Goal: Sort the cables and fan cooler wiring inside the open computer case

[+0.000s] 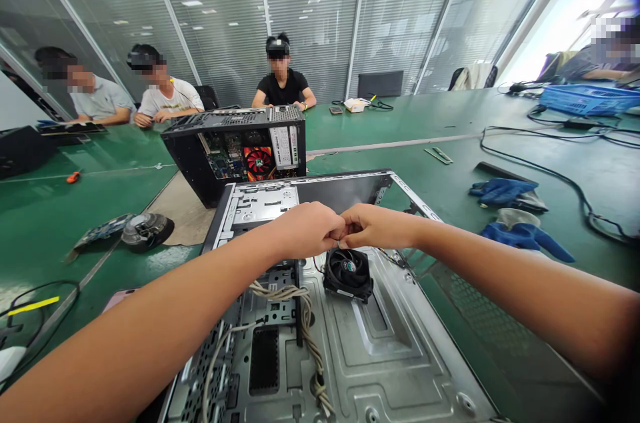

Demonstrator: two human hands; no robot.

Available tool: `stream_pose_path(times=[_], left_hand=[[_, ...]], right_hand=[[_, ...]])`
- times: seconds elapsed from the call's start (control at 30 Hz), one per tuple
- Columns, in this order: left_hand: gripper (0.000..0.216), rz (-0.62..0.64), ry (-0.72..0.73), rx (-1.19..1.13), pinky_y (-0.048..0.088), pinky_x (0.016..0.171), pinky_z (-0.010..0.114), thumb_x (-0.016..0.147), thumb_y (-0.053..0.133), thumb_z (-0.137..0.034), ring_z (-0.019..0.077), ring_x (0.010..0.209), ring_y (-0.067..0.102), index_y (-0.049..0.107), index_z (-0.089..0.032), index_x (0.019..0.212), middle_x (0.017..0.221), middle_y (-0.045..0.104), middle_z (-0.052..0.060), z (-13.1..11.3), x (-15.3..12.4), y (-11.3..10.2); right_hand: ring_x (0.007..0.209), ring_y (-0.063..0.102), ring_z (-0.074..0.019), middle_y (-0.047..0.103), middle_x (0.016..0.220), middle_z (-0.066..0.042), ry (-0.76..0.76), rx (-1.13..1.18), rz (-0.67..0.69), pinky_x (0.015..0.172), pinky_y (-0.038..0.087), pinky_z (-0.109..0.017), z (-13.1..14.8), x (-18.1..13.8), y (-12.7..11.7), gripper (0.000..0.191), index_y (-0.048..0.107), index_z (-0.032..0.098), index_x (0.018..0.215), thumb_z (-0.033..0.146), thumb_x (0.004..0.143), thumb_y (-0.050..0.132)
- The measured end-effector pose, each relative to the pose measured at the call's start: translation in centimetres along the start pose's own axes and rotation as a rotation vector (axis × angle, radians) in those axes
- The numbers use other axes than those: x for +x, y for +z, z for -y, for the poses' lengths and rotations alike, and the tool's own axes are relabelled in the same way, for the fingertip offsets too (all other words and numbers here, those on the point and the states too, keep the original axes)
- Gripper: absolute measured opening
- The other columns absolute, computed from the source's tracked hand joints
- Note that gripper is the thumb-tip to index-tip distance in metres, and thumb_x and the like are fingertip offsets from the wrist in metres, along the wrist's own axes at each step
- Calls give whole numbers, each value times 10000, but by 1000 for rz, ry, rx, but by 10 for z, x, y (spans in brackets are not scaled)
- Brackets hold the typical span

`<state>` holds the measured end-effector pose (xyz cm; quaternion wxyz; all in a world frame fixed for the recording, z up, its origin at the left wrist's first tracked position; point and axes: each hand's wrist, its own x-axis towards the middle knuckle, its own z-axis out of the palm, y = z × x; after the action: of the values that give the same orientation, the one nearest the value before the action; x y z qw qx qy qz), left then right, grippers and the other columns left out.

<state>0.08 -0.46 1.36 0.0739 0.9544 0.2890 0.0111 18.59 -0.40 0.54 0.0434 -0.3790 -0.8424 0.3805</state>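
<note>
Currently, head view: left hand (315,229) and right hand (367,226) meet over the open case (440,376), fingers curled inward; can't tell what, if anything, they pinch. Bare metal floor (400,353) leaves room right of the black fan (349,274); twisted cables (311,326) run along its left. Far rim (320,177) sits close to the upright tower (187,159). Case holds fan and cables, fan just nearside of the hands; tower holds a red fan (259,161).

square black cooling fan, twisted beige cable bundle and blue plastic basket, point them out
Square black cooling fan (349,266), head view: its round hub.
Twisted beige cable bundle (309,331), head view: its middle stretch.
Blue plastic basket (577,101), head view: its near wall.
</note>
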Motion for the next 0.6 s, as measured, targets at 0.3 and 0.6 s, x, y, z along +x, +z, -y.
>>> stream_pose_path(times=[0.3, 0.6], left_hand=[[69, -52, -19, 25, 323, 565, 268, 767, 555, -178, 144, 652, 551, 624, -184, 770, 740, 635, 16, -1, 0, 1], [156, 9, -24, 60, 344, 590, 268, 847, 506, -207, 150, 707, 573, 657, -198, 808, 790, 653, 26, -3, 0, -2]], right_hand=[[573, 333, -97, 406, 606, 47, 13, -36, -18, 546, 275, -250, -3, 0, 1, 135, 545, 162, 687, 284, 741, 532], [587, 356, -102, 438, 628, 36, 40, -47, -36, 543, 288, -247, -3, 1, 2, 147, 566, 155, 719, 298, 736, 542]])
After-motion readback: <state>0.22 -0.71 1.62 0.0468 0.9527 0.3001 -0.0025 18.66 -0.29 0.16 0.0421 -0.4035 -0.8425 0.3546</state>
